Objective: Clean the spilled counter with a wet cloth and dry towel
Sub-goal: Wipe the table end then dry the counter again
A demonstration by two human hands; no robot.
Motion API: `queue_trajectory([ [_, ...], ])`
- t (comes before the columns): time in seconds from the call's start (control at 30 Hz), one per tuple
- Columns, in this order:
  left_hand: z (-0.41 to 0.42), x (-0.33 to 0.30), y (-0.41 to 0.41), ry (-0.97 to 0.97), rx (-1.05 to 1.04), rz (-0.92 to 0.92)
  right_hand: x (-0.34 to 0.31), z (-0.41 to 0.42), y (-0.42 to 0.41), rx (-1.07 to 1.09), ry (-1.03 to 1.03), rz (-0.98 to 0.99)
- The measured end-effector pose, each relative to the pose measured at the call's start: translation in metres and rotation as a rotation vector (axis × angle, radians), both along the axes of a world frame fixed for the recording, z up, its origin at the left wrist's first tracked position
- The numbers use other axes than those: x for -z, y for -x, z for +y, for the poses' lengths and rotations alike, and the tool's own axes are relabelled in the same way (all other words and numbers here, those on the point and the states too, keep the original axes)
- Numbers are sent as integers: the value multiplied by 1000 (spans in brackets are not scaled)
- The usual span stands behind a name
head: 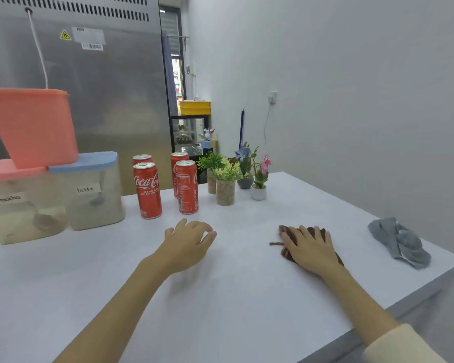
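A brown cloth [286,233] lies on the white counter [233,297], right of centre. My right hand [311,248] lies flat on top of it with straight fingers, covering most of it. A crumpled grey towel [400,241] rests near the counter's right edge, apart from both hands. My left hand [188,243] hovers or rests just above the counter's middle with loosely curled fingers and holds nothing. No spill is plain to see on the surface.
Several red cola cans [147,191] stand behind my left hand. Small potted plants [226,182] stand at the back. Two labelled powder containers [95,192] and a stacked orange tub [32,127] fill the back left. The counter edge runs along the right.
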State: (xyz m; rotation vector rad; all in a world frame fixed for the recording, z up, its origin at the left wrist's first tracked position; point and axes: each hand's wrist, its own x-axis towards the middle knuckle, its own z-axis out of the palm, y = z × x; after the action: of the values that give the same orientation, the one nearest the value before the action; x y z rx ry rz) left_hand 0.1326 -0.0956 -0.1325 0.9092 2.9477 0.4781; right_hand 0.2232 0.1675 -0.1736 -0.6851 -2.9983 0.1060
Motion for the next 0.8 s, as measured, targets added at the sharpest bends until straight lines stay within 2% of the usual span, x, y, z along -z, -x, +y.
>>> queue_trajectory([
  [0.1,24,-2,5,14,46,9,-1,-18,13,-227,-95,-110],
  [0.17,47,-5,3,29,99,16,-1,-24,6,-322,-15,-93],
  [0.23,69,-9,-1,36,160,22,-6,-27,-6,-285,175,-24],
  [0.3,90,-14,-6,41,229,55,-19,-25,-18,-274,489,106],
  [0.37,109,-19,-13,34,308,70,-31,-12,-30,-158,754,306],
  [0.4,117,-21,-18,31,351,45,-34,-1,-35,-111,751,407],
  [0.47,133,-19,-28,101,431,-85,-34,34,-43,13,463,529],
  [0.53,148,-7,-38,296,466,-161,-34,72,-56,166,165,523],
  [0.57,155,1,-40,377,463,-137,-34,91,-62,252,99,485],
  [0.7,185,23,-31,360,415,-57,-22,139,-78,447,219,309],
  [0.8,212,30,-22,282,359,-35,-5,145,-74,434,256,445],
])
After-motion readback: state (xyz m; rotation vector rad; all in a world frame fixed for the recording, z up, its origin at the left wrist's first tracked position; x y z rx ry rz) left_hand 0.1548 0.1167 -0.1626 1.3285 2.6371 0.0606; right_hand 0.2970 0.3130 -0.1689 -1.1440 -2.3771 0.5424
